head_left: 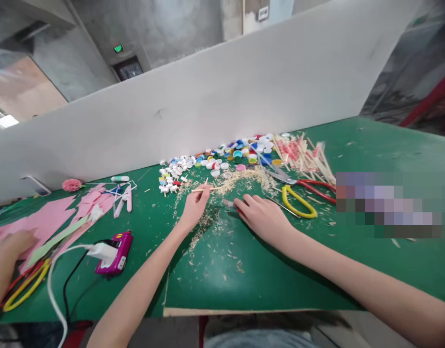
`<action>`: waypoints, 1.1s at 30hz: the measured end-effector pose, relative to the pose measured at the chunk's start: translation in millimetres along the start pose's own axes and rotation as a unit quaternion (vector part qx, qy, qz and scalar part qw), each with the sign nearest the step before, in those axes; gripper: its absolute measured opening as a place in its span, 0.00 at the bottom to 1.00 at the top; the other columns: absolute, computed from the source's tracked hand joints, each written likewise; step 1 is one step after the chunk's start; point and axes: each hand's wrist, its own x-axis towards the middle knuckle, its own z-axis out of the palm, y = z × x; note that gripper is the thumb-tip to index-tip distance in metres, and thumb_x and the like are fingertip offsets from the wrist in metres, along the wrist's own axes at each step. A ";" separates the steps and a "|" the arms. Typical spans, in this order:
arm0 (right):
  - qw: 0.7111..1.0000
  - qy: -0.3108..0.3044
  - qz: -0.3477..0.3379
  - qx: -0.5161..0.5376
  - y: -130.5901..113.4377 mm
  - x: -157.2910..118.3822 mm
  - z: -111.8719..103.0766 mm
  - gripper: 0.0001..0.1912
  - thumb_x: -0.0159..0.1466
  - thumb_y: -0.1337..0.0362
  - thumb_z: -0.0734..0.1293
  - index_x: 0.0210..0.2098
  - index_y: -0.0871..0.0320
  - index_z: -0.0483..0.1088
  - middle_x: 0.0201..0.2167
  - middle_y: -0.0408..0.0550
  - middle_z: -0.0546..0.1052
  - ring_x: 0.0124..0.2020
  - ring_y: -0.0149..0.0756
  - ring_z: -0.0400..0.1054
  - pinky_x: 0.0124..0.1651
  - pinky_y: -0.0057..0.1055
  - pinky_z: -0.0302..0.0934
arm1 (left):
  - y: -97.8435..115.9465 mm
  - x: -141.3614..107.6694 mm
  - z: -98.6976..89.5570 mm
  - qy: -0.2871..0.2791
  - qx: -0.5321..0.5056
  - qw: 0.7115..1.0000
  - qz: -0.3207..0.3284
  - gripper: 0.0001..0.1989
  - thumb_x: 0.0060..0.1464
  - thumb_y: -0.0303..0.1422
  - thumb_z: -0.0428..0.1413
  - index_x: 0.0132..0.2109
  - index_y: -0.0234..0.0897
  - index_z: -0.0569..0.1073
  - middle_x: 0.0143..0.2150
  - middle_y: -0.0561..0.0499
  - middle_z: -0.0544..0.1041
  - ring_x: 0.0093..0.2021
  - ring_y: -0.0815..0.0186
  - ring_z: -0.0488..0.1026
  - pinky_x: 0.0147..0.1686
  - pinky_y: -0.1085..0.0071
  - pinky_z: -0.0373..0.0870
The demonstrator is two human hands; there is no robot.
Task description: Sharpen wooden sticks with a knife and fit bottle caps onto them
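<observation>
- Table point(215, 285): bore loose wood shavings point(246, 180) about both hands.
- Right hand point(262, 217): palm down, fingers closed round a knife point(229, 203); their pads were out of sight.
- Left hand point(197, 205): pinched a stick point(214, 189) between thumb and fingers, left of the blade.
- Knife: judged stiff and sharp — handle hold only; handle largely hidden.
- Stick: judged light, dry, stiff, liable to snap; best held near one end. Its right tip blurred into shavings — contact unclear.

The right hand point(261, 217) hides the rear of the blade point(228, 203); a co-worker's forearm point(0, 270) leaves the left edge; a pixelated patch point(385, 205) masks some worktop point(222, 285).
</observation>
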 end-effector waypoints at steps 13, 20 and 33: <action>0.993 0.004 0.086 0.076 14.4 1.1 -4.0 0.17 0.68 0.56 0.64 0.52 0.60 0.68 0.45 0.49 0.73 0.40 0.33 0.70 0.40 0.34 0.69 | 13.9 -18.2 16.5 -0.004 -0.254 0.964 -0.073 0.12 0.50 0.38 0.58 0.39 0.36 0.77 0.37 0.47 0.78 0.41 0.64 0.74 0.39 0.70 0.71; 0.990 0.024 0.102 0.091 13.1 -1.5 -6.3 0.19 0.69 0.56 0.64 0.54 0.60 0.66 0.46 0.50 0.73 0.39 0.32 0.70 0.40 0.34 0.69 | 21.8 -22.2 15.9 -0.008 -0.335 0.936 -0.112 0.13 0.49 0.33 0.60 0.42 0.37 0.69 0.35 0.50 0.78 0.32 0.72 0.72 0.34 0.74 0.68; 0.994 0.052 0.040 0.092 -3.3 3.4 -1.6 0.18 0.69 0.54 0.63 0.52 0.60 0.68 0.45 0.50 0.73 0.40 0.33 0.70 0.41 0.35 0.69 | 30.6 -39.8 46.2 -0.081 -0.310 0.934 -0.159 0.13 0.55 0.41 0.55 0.39 0.39 0.61 0.26 0.60 0.61 0.23 0.77 0.59 0.24 0.78 0.56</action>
